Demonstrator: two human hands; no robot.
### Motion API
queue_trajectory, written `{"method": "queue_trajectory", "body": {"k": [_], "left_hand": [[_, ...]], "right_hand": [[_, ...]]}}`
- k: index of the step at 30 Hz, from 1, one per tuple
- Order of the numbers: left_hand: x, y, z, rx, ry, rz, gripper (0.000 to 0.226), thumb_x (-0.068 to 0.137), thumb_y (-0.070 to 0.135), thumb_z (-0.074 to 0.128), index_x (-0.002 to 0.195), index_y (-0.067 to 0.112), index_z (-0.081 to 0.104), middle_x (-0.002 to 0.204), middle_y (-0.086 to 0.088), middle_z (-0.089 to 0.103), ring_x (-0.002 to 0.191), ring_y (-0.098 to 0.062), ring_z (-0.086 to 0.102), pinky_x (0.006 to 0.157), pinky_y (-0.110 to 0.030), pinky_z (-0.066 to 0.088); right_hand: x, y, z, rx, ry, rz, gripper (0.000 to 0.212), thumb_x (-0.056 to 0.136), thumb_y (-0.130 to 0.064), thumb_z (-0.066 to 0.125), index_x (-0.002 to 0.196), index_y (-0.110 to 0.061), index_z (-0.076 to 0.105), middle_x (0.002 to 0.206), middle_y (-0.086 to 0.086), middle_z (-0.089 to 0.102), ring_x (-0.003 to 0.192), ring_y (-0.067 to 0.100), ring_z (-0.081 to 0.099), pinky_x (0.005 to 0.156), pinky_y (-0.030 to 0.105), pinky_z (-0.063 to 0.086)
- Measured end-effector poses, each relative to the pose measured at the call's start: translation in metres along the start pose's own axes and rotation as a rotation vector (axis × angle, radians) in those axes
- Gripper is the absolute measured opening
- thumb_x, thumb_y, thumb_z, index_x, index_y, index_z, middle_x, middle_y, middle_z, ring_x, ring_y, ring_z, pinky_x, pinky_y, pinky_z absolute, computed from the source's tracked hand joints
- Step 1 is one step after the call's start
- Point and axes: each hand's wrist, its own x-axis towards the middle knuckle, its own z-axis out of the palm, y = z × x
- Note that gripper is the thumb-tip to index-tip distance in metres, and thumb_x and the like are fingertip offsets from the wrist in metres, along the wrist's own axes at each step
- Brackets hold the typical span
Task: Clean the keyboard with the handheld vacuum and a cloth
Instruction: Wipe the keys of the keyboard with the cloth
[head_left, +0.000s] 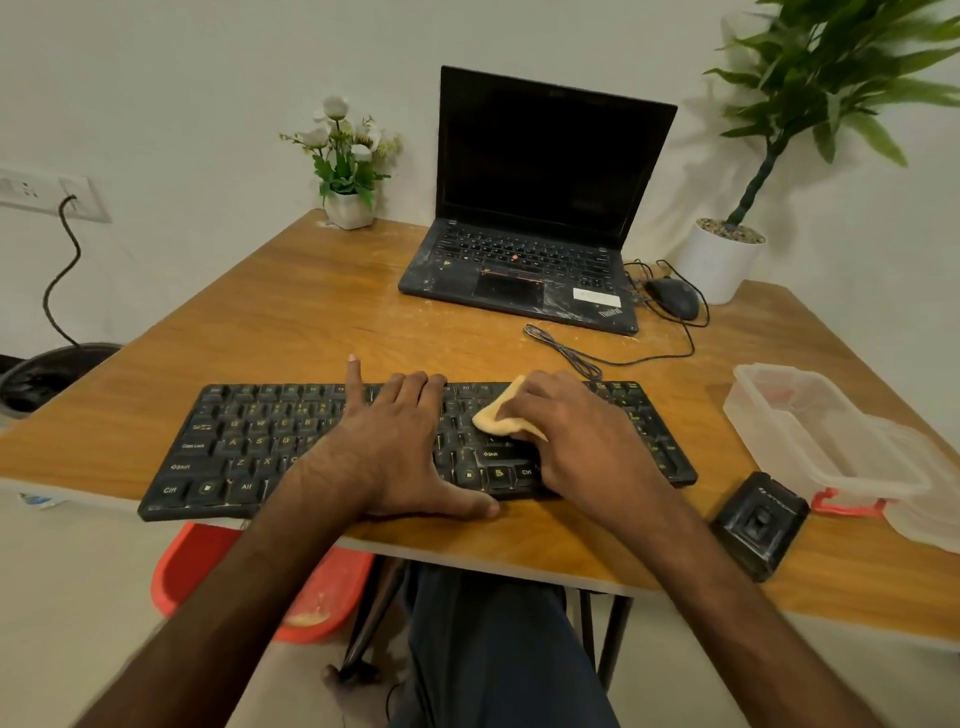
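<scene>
The right hand (576, 436) is gripping a cloth (498, 420) by "Shift" on the keyboard (234, 453). The left hand (397, 447) is lying flat, grip wide.

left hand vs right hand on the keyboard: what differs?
The left hand lies flat with its fingers straight and spread and holds nothing. The right hand is curled round the yellow cloth.
The left hand covers the middle of the black keyboard, while the right hand works the right part, just above the right Shift key.
Shared: both hands are down on the keyboard, and both forearms are bare.
</scene>
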Motion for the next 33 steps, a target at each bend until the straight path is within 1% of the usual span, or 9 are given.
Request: {"method": "queue_trajectory", "body": {"k": [7, 11, 14, 17, 20, 22, 26, 29, 33], "left_hand": [[-0.001, 0.002, -0.001, 0.025, 0.006, -0.011, 0.145, 0.055, 0.104, 0.038, 0.159, 0.011, -0.001, 0.166, -0.006, 0.013, 0.154, -0.024, 0.012, 0.115, -0.069, -0.015], [-0.004, 0.001, -0.003, 0.014, -0.003, -0.008, 0.144, 0.057, 0.103, 0.039, 0.159, 0.011, -0.002, 0.166, -0.005, 0.012, 0.154, -0.023, 0.011, 0.115, -0.069, -0.015], [-0.003, -0.001, -0.002, 0.018, 0.003, 0.001, 0.145, 0.055, 0.104, 0.037, 0.159, 0.011, -0.003, 0.166, -0.006, 0.012, 0.154, -0.023, 0.011, 0.115, -0.069, -0.014], [-0.004, -0.003, 0.000, 0.012, 0.011, 0.007, 0.149, 0.050, 0.106, 0.032, 0.159, 0.011, -0.004, 0.167, -0.005, 0.011, 0.154, -0.022, 0.010, 0.115, -0.069, -0.014], [-0.002, -0.003, 0.001, 0.001, 0.011, 0.010, 0.152, 0.042, 0.107, 0.022, 0.159, 0.012, -0.004, 0.167, -0.004, 0.011, 0.154, -0.022, 0.010, 0.115, -0.069, -0.013], [-0.001, -0.002, 0.001, -0.001, 0.006, 0.010, 0.153, 0.040, 0.106, 0.021, 0.159, 0.012, -0.003, 0.167, -0.004, 0.011, 0.154, -0.022, 0.010, 0.115, -0.069, -0.013], [-0.002, -0.002, 0.002, 0.014, 0.006, 0.007, 0.150, 0.048, 0.107, 0.029, 0.159, 0.012, -0.003, 0.167, -0.005, 0.011, 0.154, -0.023, 0.011, 0.115, -0.070, -0.015], [-0.003, -0.001, 0.000, 0.006, 0.004, 0.004, 0.151, 0.047, 0.107, 0.030, 0.159, 0.012, -0.004, 0.166, -0.005, 0.012, 0.154, -0.023, 0.011, 0.115, -0.070, -0.015], [-0.002, 0.000, -0.001, 0.010, -0.009, 0.006, 0.146, 0.053, 0.105, 0.036, 0.159, 0.012, -0.005, 0.167, -0.005, 0.009, 0.154, -0.023, 0.008, 0.115, -0.069, -0.015]], "right_hand": [[0.036, 0.002, 0.012, -0.126, 0.078, 0.011, 0.039, 0.090, -0.026, 0.068, 0.128, -0.030, 0.059, 0.121, -0.002, 0.051, 0.110, 0.014, 0.044, 0.080, 0.029, 0.049], [0.032, 0.004, 0.009, -0.074, 0.081, -0.002, 0.037, 0.090, -0.018, 0.065, 0.124, -0.031, 0.062, 0.116, -0.007, 0.054, 0.106, 0.012, 0.045, 0.073, 0.025, 0.045], [0.008, 0.000, 0.005, 0.018, 0.071, -0.023, 0.037, 0.088, -0.013, 0.066, 0.123, -0.024, 0.065, 0.117, -0.005, 0.055, 0.107, 0.013, 0.047, 0.077, 0.026, 0.043], [-0.022, -0.011, 0.007, 0.082, 0.131, -0.037, 0.042, 0.077, -0.004, 0.076, 0.115, -0.020, 0.070, 0.110, -0.002, 0.059, 0.102, 0.015, 0.052, 0.077, 0.032, 0.051], [-0.042, -0.013, 0.013, 0.165, 0.156, -0.087, 0.051, 0.067, 0.004, 0.080, 0.111, -0.021, 0.071, 0.107, -0.003, 0.061, 0.102, 0.012, 0.048, 0.077, 0.028, 0.050], [-0.043, -0.012, 0.012, 0.136, 0.146, -0.107, 0.049, 0.069, 0.000, 0.080, 0.110, -0.023, 0.070, 0.108, -0.003, 0.061, 0.102, 0.013, 0.051, 0.076, 0.026, 0.048], [-0.020, -0.005, 0.011, -0.008, 0.195, -0.018, 0.039, 0.076, -0.014, 0.079, 0.111, -0.024, 0.068, 0.106, -0.001, 0.061, 0.097, 0.017, 0.056, 0.075, 0.034, 0.053], [-0.015, -0.005, 0.010, 0.023, 0.184, 0.036, 0.033, 0.082, -0.015, 0.072, 0.114, -0.023, 0.068, 0.109, -0.001, 0.060, 0.102, 0.016, 0.054, 0.078, 0.038, 0.055], [-0.028, -0.018, 0.011, 0.063, 0.194, -0.115, 0.042, 0.072, -0.004, 0.075, 0.111, -0.022, 0.071, 0.104, 0.000, 0.062, 0.096, 0.018, 0.057, 0.068, 0.032, 0.055]]}}
